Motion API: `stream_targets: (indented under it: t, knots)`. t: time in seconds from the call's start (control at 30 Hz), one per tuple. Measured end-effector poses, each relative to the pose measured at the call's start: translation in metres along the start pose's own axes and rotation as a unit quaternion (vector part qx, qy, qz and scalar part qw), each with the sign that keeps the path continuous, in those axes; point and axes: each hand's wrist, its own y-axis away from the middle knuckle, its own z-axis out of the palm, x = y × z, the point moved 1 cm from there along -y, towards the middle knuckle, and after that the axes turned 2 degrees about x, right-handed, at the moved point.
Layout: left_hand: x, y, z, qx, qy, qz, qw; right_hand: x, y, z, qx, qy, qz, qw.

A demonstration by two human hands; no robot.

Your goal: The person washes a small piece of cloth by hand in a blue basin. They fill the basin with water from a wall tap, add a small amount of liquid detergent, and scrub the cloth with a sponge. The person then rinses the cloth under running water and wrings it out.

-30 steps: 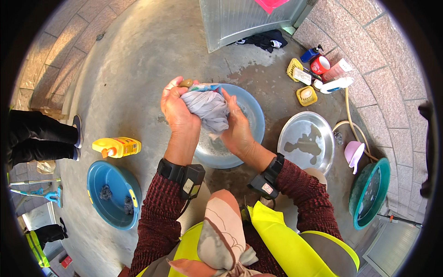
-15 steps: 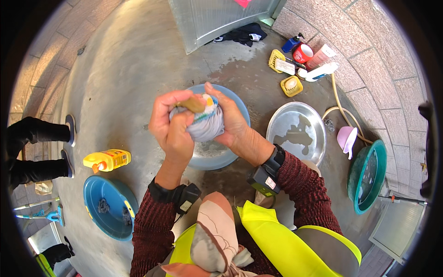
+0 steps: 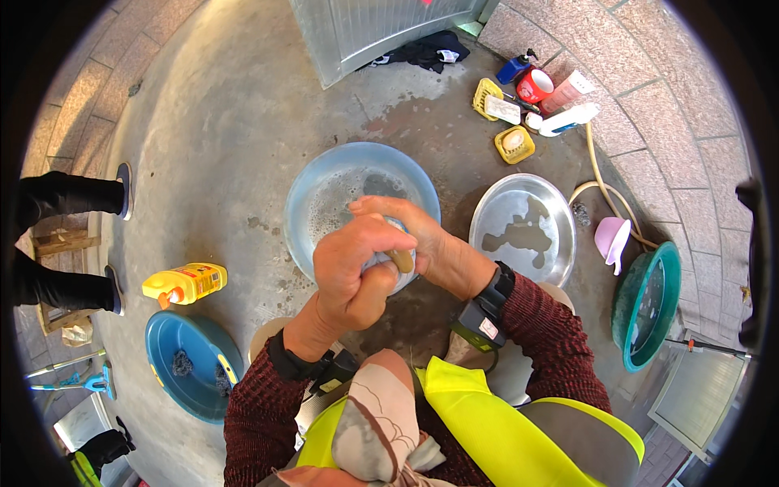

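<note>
Over a pale blue basin (image 3: 302, 187) with sudsy water, my two hands are pressed together. My left hand (image 3: 355, 268) is closed around a tan-brown rounded piece (image 3: 401, 260); its end pokes out beside the thumb, and its kind is unclear. My right hand (image 3: 442, 250) cups the far side of a crumpled pale grey cloth bundle, fingers curled over it. The fingers cover nearly all of the cloth. Right of the basin lies a shallow metal basin (image 3: 565, 217) with a little water.
On the left are a yellow bottle (image 3: 199, 282), a blue tub (image 3: 166, 369) with scouring pads, and another person's legs (image 3: 73, 280). At right stand soap dishes (image 3: 514, 144), toiletries, a pink scoop (image 3: 610, 237), a hose (image 3: 595, 162) and a green tub (image 3: 668, 312). Dark cloth (image 3: 426, 53) lies behind.
Both hands have come lower and nearer to me, uncovering more of the pale blue basin. My left hand has turned over the bundle, which is now mostly hidden.
</note>
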Motion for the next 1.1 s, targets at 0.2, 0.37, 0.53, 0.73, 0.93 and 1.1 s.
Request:
stream_targets:
  t: [0.2, 0.37, 0.53, 0.73, 0.93, 1.1]
  knots:
    - [-0.008, 0.004, 0.006, -0.036, -0.023, -0.005, 0.999, 0.010, -0.008, -0.020, -0.009, 0.011, -0.015, 1.000]
    - [-0.015, 0.007, 0.008, -0.059, -0.049, -0.002, 0.997, 0.022, -0.018, -0.045, -0.020, 0.063, -0.015, 0.998]
    - [-0.020, 0.010, 0.003, -0.052, -0.069, -0.091, 0.992, 0.019, -0.021, -0.042, -0.007, 0.181, -0.103, 0.978]
    - [-0.040, -0.016, -0.036, 0.264, 0.076, -0.079, 0.958, -0.004, -0.032, -0.011, -0.059, -0.079, -0.133, 0.986]
    - [-0.047, -0.010, -0.059, 0.343, 0.130, -0.088, 0.926, 0.039, -0.025, 0.002, -0.080, -0.168, -0.037, 0.982]
    - [-0.047, -0.006, -0.040, 0.296, 0.093, -0.105, 0.945, 0.021, -0.035, -0.003, -0.114, -0.193, -0.169, 0.960]
